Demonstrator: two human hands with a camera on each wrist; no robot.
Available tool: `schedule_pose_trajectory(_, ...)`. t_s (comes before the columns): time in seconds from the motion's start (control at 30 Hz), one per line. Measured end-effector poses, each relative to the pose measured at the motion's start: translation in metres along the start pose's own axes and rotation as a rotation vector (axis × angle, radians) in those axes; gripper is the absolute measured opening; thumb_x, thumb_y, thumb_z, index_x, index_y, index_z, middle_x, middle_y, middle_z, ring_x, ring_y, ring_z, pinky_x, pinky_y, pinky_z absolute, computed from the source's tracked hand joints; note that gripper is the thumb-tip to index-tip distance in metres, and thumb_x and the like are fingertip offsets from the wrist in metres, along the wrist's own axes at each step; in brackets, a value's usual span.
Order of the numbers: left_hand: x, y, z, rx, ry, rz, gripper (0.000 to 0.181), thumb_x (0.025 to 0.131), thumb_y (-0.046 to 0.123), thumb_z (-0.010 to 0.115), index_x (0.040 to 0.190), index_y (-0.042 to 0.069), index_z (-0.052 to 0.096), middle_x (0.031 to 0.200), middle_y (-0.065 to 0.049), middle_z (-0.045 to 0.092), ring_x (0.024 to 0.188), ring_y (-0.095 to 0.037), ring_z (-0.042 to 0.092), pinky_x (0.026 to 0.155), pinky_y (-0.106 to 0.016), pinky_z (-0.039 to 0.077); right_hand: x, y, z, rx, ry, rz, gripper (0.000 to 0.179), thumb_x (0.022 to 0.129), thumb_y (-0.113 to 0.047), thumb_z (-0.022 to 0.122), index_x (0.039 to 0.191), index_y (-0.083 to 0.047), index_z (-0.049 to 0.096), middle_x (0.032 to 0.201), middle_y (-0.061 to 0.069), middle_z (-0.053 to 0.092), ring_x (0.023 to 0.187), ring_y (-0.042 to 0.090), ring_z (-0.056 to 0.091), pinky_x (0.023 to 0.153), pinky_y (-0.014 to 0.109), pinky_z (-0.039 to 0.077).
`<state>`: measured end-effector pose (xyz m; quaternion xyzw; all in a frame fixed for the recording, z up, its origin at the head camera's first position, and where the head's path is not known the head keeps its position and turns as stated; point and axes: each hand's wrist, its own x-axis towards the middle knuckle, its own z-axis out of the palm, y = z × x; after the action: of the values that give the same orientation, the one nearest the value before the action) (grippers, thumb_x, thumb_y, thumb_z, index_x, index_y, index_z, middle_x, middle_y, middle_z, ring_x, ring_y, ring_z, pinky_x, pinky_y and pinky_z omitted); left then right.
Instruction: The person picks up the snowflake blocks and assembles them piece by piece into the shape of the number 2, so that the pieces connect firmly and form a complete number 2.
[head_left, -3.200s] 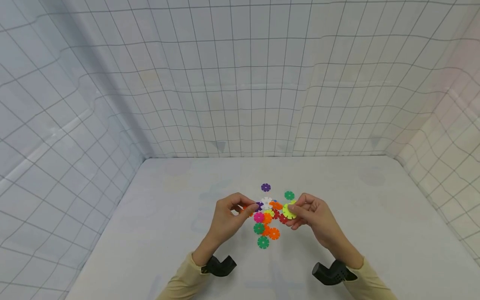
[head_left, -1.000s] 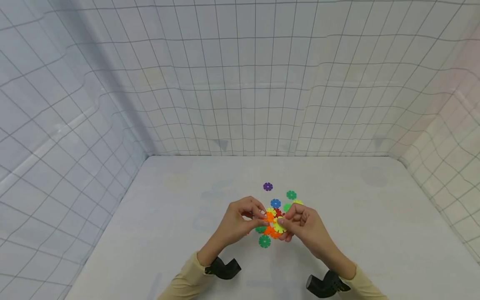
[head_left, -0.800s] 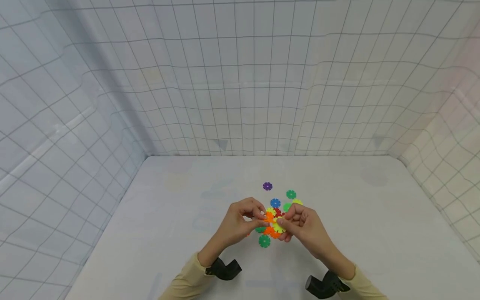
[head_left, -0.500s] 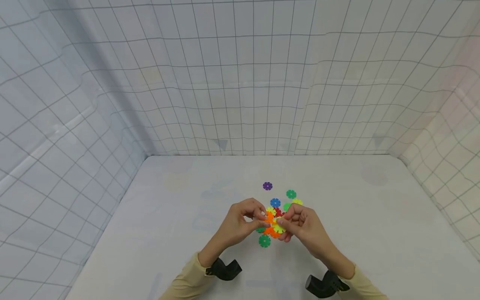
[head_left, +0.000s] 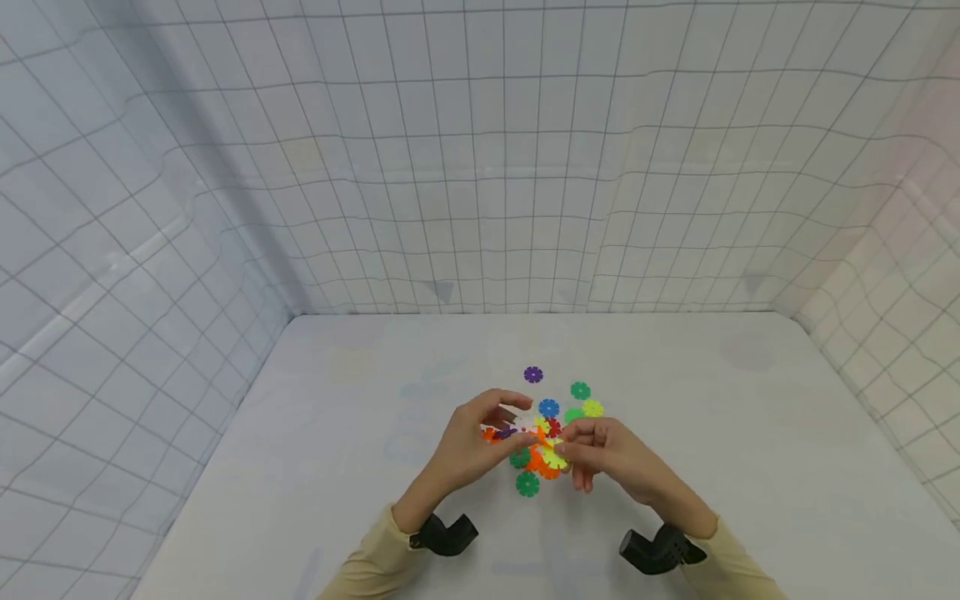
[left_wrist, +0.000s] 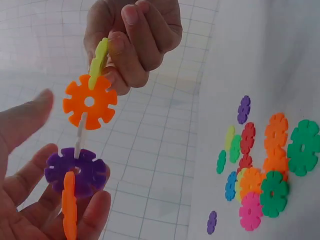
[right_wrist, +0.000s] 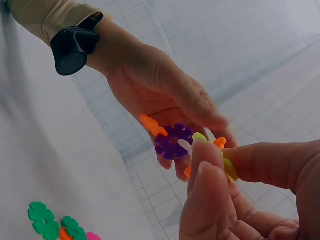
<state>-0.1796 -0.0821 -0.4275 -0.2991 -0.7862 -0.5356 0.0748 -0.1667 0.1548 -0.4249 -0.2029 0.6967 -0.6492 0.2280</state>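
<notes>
A chain of slotted plastic snowflake discs hangs between the hands in the left wrist view. From the top it runs yellow disc (left_wrist: 99, 60), orange disc (left_wrist: 102, 100), edge-on white disc (left_wrist: 81, 135), purple disc (left_wrist: 92, 175) and a second orange disc (left_wrist: 70, 205). My right hand (head_left: 615, 457) pinches the yellow disc between thumb and fingers. Around the chain's lower part, my left hand (head_left: 468, 437) has its thumb (left_wrist: 30, 120) held off the discs. Its fingers (left_wrist: 95, 215) lie loosely behind the purple disc.
Loose discs lie on the white table (head_left: 360, 500) beneath the hands. Among them are a green disc (head_left: 527, 484), a blue disc (head_left: 549, 407) and a purple one (head_left: 533, 375) farthest back. White gridded sheeting (head_left: 480, 167) walls the back and sides.
The yellow disc, earlier apart in the right hand, came left and now sits joined to the orange disc. My left fingers have spread, releasing the orange disc they pinched.
</notes>
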Motion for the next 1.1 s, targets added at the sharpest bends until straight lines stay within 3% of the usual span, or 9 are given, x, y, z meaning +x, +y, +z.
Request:
schedule_pose_trajectory(0.17,0.003,-0.010,-0.009,-0.049,0.184,-0.038,0.024,0.090,0.013,0.067,0.113,0.008,0.063,0.110,-0.004,0.064,0.090,-0.020,0.063,0.077,-0.035,0.051,-0.001,0.001,-0.013,-0.023,0.088,-0.009,0.022,0.094,-0.014,0.060,0.098,0.007,0.056,0.077,0.013,0.063,0.056,0.019,0.058,0.054,0.028,0.052)
schedule_pose_trajectory(0.23,0.005,-0.017,-0.011,-0.070,0.250,-0.097,0.017,0.094,0.015,0.061,0.108,0.006,0.064,0.106,-0.006,0.065,0.086,-0.022,0.063,0.074,-0.034,0.052,-0.003,0.000,-0.018,-0.025,0.114,-0.021,0.022,0.094,-0.013,0.060,0.101,0.007,0.055,0.077,0.014,0.063,0.057,0.021,0.059,0.054,0.028,0.052)
schedule_pose_trajectory(0.3,0.005,-0.022,-0.011,-0.064,0.266,-0.179,0.017,0.096,0.019,0.058,0.103,0.006,0.066,0.099,-0.006,0.067,0.082,-0.023,0.063,0.071,-0.032,0.052,-0.004,0.000,-0.022,-0.033,0.136,-0.032,0.023,0.094,-0.013,0.059,0.104,0.007,0.054,0.075,0.013,0.062,0.059,0.021,0.059,0.055,0.028,0.052)
schedule_pose_trajectory(0.37,0.004,-0.027,-0.009,-0.004,0.206,-0.268,0.020,0.096,0.024,0.058,0.097,0.007,0.067,0.092,-0.004,0.067,0.077,-0.020,0.062,0.066,-0.029,0.051,-0.005,-0.001,-0.025,-0.043,0.158,-0.042,0.024,0.094,-0.014,0.059,0.106,0.007,0.053,0.074,0.013,0.062,0.059,0.020,0.059,0.056,0.029,0.052)
schedule_pose_trajectory(0.47,-0.001,-0.035,-0.002,0.158,0.015,-0.367,0.021,0.092,0.032,0.063,0.092,0.012,0.068,0.083,0.004,0.065,0.072,-0.014,0.058,0.059,-0.026,0.048,-0.006,-0.002,-0.029,-0.043,0.187,-0.057,0.025,0.094,-0.013,0.059,0.106,0.008,0.052,0.072,0.013,0.062,0.060,0.019,0.060,0.057,0.029,0.052)
schedule_pose_trajectory(0.53,-0.005,-0.040,0.004,0.274,-0.093,-0.385,0.021,0.088,0.036,0.067,0.091,0.015,0.068,0.081,0.008,0.062,0.068,-0.010,0.053,0.056,-0.025,0.045,-0.007,-0.004,-0.030,-0.034,0.203,-0.067,0.026,0.095,-0.012,0.058,0.107,0.009,0.051,0.072,0.012,0.063,0.060,0.019,0.060,0.057,0.028,0.052)
schedule_pose_trajectory(0.6,-0.009,-0.046,0.010,0.354,-0.148,-0.387,0.025,0.085,0.038,0.070,0.093,0.015,0.067,0.081,0.008,0.059,0.066,-0.009,0.050,0.054,-0.025,0.043,-0.008,-0.006,-0.031,-0.022,0.218,-0.073,0.026,0.094,-0.011,0.058,0.107,0.009,0.050,0.073,0.010,0.064,0.059,0.020,0.061,0.057,0.028,0.052)
schedule_pose_trajectory(0.87,-0.017,-0.061,0.024,0.413,-0.165,-0.391,0.041,0.078,0.041,0.076,0.100,0.009,0.060,0.084,0.002,0.048,0.073,-0.014,0.045,0.063,-0.028,0.040,-0.010,-0.010,-0.035,-0.020,0.281,-0.081,0.026,0.094,-0.010,0.059,0.108,0.009,0.050,0.075,0.007,0.066,0.059,0.022,0.061,0.056,0.028,0.052)
schedule_pose_trajectory(1.1,-0.019,-0.067,0.022,0.403,-0.163,-0.318,0.027,0.077,0.033,0.079,0.085,0.013,0.063,0.078,0.002,0.047,0.065,-0.012,0.042,0.060,-0.026,0.038,-0.010,-0.012,-0.033,-0.006,0.314,-0.090,0.025,0.094,-0.011,0.060,0.106,0.009,0.051,0.079,0.012,0.067,0.060,0.022,0.062,0.055,0.027,0.051)
